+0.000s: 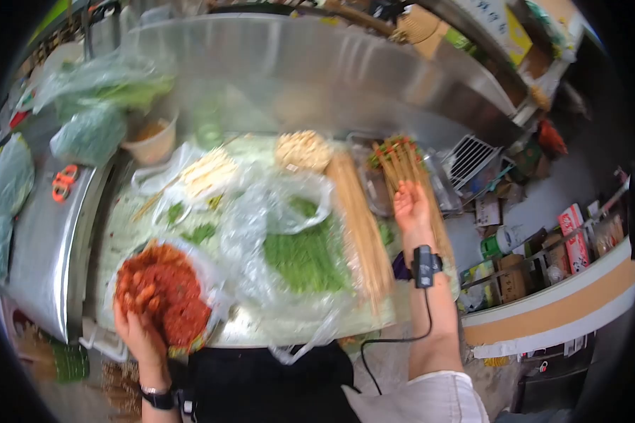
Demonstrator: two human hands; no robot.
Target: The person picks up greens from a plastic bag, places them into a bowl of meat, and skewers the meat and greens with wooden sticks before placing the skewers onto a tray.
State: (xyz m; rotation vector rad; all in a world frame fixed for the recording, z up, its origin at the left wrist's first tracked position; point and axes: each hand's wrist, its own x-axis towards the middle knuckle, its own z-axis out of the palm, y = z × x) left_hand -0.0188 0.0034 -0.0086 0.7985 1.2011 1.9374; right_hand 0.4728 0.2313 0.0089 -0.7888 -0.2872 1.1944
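Observation:
My left hand (140, 330) is at the near left, its fingers at the edge of a bowl of red, sauced food (169, 292) lined with a plastic bag. At the right, my right hand (410, 204) lies palm up over the sticks of skewers (402, 158) with green and red pieces at their far ends; its fingers are curled, and what they hold is too small to tell. Bare wooden sticks (363, 225) lie left of that hand. Mid-table, green vegetables (307, 257) rest in a clear plastic bag (243, 236).
Pale strips (208, 173) and a pile of pale pieces (303, 150) lie toward the back. A plastic tub (152, 144) and bagged greens (88, 134) are at the back left. Orange-handled scissors (64, 183) lie on the metal surface (46, 240). A metal panel (275, 67) borders the back.

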